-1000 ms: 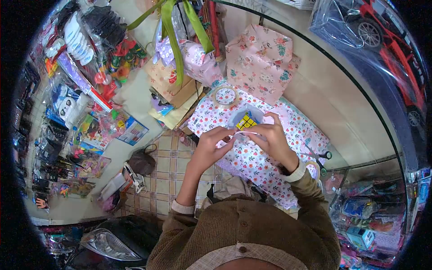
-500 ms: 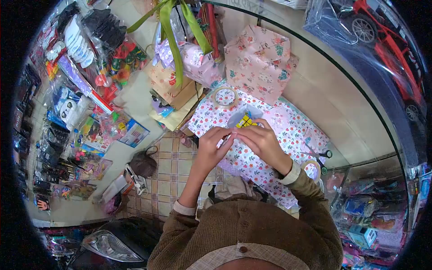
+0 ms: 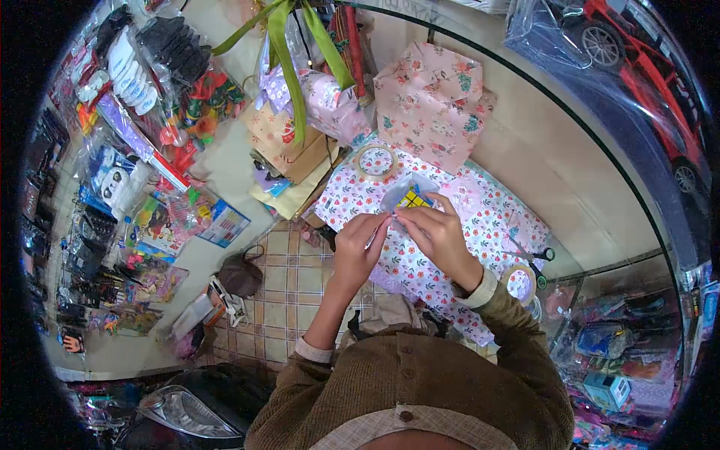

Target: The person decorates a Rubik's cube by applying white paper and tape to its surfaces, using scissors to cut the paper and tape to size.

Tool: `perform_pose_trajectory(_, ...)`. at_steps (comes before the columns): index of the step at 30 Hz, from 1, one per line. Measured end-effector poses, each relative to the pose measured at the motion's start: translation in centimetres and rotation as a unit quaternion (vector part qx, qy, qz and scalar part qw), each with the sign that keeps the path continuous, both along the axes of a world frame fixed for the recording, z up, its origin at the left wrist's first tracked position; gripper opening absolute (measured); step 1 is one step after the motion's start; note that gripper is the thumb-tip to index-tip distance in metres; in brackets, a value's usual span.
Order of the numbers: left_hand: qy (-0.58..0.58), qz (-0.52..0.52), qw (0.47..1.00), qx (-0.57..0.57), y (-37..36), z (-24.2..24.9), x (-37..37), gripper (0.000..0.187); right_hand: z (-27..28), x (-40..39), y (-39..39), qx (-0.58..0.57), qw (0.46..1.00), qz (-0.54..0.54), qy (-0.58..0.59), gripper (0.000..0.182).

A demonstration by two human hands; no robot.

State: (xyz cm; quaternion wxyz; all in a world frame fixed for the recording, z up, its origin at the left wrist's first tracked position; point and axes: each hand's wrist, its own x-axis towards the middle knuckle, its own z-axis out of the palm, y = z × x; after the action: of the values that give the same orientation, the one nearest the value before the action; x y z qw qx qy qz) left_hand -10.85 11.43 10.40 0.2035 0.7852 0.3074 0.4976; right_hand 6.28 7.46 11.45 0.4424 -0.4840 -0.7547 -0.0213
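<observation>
My left hand (image 3: pixel 359 246) and my right hand (image 3: pixel 440 234) meet fingertip to fingertip over a sheet of floral wrapping paper (image 3: pixel 480 202). Both pinch something small and pale at the near edge of a clear plastic bag; its exact shape is too small to make out. Inside or under the bag, just beyond the fingers, lies a cube with yellow squares (image 3: pixel 413 199). A roll of tape (image 3: pixel 376 163) rests on the paper beyond the hands.
Scissors (image 3: pixel 541 256) and a second tape roll (image 3: pixel 519 284) lie at the right. Pink floral paper (image 3: pixel 431 105) is at the back. Brown paper bags (image 3: pixel 289 142) and packaged toys (image 3: pixel 169 217) are on the left. A glass edge curves along the right.
My fingertips have shifted slightly, and the right fingers have lifted a little off the cube, so more of its yellow squares show. Both hands still pinch together.
</observation>
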Motion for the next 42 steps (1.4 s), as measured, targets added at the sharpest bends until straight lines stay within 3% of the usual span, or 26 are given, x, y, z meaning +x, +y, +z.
perform_pose_trajectory(12,-0.042,0.041,0.997,-0.054,-1.8,-1.4,0.7,0.017,-1.2,-2.0,-0.4,-0.002,0.997,-0.075,0.020,0.007)
perform_pose_trajectory(15,-0.072,0.071,0.993,-0.062,-2.5,-2.1,1.4,0.010,-1.4,-2.5,-0.4,-0.012,0.996,-0.081,0.036,0.006)
perform_pose_trajectory(24,-0.102,0.012,0.992,-0.076,-1.5,-2.0,0.8,0.026,-0.2,-2.1,0.5,0.021,0.998,-0.055,0.021,0.011)
perform_pose_trajectory(26,-0.151,-0.040,0.959,-0.238,-1.3,-2.2,0.0,0.027,-0.1,-1.1,0.7,0.018,0.999,-0.024,0.010,0.012)
perform_pose_trajectory(28,-0.246,-0.094,0.873,-0.411,-0.9,-2.5,-0.4,0.025,0.0,-0.2,0.5,-0.003,1.000,0.016,0.003,0.014)
perform_pose_trajectory(32,-0.205,-0.203,0.832,-0.473,0.4,-3.5,-1.0,0.024,-0.5,0.7,0.3,-0.026,0.999,0.047,0.000,0.022)
perform_pose_trajectory(35,-0.212,-0.217,0.811,-0.501,0.8,-3.9,-1.0,0.026,0.9,0.7,-0.2,-0.029,0.999,0.029,0.004,0.023)
perform_pose_trajectory(38,-0.286,-0.263,0.755,-0.528,1.0,-4.4,-0.9,0.026,1.3,1.5,-0.8,-0.038,0.999,0.013,-0.003,0.023)
perform_pose_trajectory(42,-0.303,-0.292,0.726,-0.543,0.8,-4.7,-0.5,0.026,0.5,2.0,-0.9,-0.028,1.000,0.007,-0.011,0.020)
